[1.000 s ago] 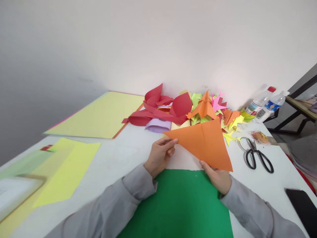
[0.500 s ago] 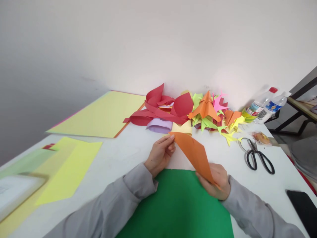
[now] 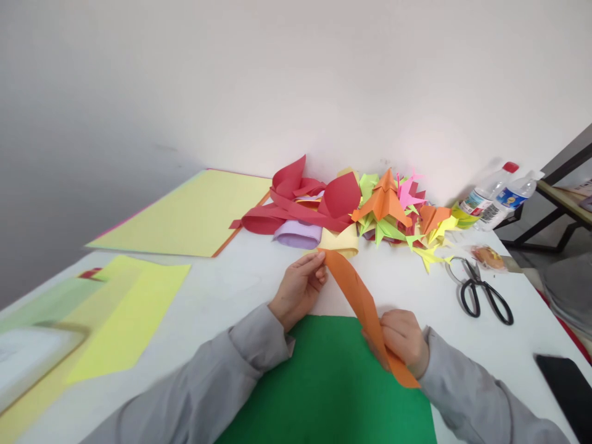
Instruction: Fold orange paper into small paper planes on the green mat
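Between my two hands a strip of orange paper (image 3: 354, 294) is held up slantwise, slightly curved. My left hand (image 3: 300, 285) pinches its upper left end between thumb and fingers. Lower down, my right hand (image 3: 401, 339) is closed around the strip, with the pointed lower end sticking out below the fist. Under both hands lies a large green sheet (image 3: 333, 382) on the white table. Just beyond the strip's top end are a pale yellow paper band (image 3: 341, 242) and a purple paper loop (image 3: 298, 234).
Behind sit red paper pieces (image 3: 300, 209) and a heap of folded paper with an orange plane (image 3: 385, 197). Scissors (image 3: 483, 293), bottles (image 3: 504, 200) and a black phone-like slab (image 3: 567, 391) are at right. Yellow sheets (image 3: 194, 216) and a blurred white object (image 3: 34, 357) lie left.
My right hand has turned and closed more on the orange strip, which now looks narrower and more twisted, its lower end reaching further down. My left hand has hardly moved.
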Tool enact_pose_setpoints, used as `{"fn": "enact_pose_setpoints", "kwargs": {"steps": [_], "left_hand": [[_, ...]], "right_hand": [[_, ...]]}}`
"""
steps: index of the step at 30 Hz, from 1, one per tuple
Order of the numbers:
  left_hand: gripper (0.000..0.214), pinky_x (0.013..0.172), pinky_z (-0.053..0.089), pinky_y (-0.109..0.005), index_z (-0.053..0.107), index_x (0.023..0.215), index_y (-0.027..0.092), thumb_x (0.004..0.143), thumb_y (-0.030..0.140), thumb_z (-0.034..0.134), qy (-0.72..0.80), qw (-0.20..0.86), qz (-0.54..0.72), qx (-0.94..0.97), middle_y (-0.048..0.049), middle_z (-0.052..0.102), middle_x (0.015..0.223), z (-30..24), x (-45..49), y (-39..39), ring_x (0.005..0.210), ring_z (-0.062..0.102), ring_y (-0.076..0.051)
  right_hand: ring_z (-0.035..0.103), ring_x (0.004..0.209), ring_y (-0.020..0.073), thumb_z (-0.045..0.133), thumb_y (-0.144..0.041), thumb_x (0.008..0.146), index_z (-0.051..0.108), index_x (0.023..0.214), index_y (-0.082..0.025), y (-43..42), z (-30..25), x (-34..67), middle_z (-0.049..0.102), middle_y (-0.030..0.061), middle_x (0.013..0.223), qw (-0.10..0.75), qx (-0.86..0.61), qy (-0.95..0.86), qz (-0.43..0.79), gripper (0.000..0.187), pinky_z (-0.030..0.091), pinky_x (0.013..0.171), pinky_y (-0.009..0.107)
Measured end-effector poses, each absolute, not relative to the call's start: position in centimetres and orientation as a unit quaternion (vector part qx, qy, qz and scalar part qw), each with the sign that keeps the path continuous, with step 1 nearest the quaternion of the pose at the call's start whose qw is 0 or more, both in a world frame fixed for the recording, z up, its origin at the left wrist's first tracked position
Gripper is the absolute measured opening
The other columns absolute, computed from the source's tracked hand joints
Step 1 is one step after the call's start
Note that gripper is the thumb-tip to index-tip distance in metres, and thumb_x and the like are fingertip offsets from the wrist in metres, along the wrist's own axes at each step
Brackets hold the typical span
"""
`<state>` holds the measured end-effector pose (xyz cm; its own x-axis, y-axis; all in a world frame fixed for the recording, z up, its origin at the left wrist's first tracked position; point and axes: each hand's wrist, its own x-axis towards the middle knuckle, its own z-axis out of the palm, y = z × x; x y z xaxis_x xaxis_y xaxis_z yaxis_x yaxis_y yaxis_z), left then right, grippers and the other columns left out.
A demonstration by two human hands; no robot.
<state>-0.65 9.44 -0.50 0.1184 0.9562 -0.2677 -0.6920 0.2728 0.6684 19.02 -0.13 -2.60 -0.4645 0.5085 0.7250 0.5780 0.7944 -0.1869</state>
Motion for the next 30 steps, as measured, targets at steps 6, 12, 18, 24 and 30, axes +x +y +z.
{"fn": "enact_pose_setpoints", "kwargs": {"steps": [6,12,18,24,30], "left_hand": [[0.014,0.040,0.036,-0.015,0.056,0.064,0.012,0.071,0.014,0.068,0.326,0.740,0.560,0.177,0.0055,0.048,0.052,-0.4,-0.8,9.5,0.041,0.040,-0.002],[0.016,0.040,0.035,-0.017,0.052,0.060,0.013,0.071,0.015,0.064,0.331,0.746,0.554,0.165,0.0060,0.045,0.048,-0.4,-0.8,9.7,0.039,0.038,-0.003],[0.015,0.039,0.035,-0.017,0.052,0.062,0.013,0.070,0.014,0.065,0.319,0.740,0.570,0.157,0.0057,0.048,0.052,-0.4,-0.7,9.7,0.040,0.038,-0.003],[0.007,0.042,0.039,-0.015,0.062,0.073,0.009,0.071,0.013,0.067,0.314,0.718,0.594,0.183,0.0035,0.053,0.059,-0.8,-0.8,9.8,0.045,0.044,-0.003],[0.007,0.042,0.040,-0.015,0.061,0.072,0.009,0.074,0.014,0.065,0.300,0.729,0.591,0.172,0.0024,0.055,0.061,-1.2,-0.9,10.0,0.045,0.045,-0.003]], "right_hand": [[0.050,0.045,0.0148,0.047,-0.012,0.090,0.062,0.077,-0.019,-0.2,-1.8,18.8,0.056,0.0008,0.053,0.409,-0.289,-0.864,-0.057,0.021,0.036,0.042,0.029],[0.050,0.043,0.0150,0.052,-0.012,0.087,0.061,0.069,-0.022,-0.3,-2.3,18.8,0.055,-0.0004,0.049,0.407,-0.307,-0.859,-0.055,0.022,0.037,0.040,0.030],[0.062,0.050,0.0189,0.058,-0.019,0.084,0.066,0.076,-0.024,-0.6,-1.1,18.9,0.065,0.0015,0.057,0.466,-0.426,-0.774,0.046,0.012,0.050,0.046,0.031],[0.071,0.086,0.0288,0.065,-0.029,0.081,0.070,0.098,-0.028,-0.8,-1.1,19.1,0.075,0.0047,0.091,0.504,-0.522,-0.685,0.068,0.018,0.061,0.072,0.041],[0.068,0.056,0.0202,0.064,-0.018,0.080,0.069,0.083,-0.029,-0.7,-1.0,19.0,0.070,-0.0015,0.063,0.500,-0.432,-0.750,0.007,0.013,0.056,0.049,0.029]]}}
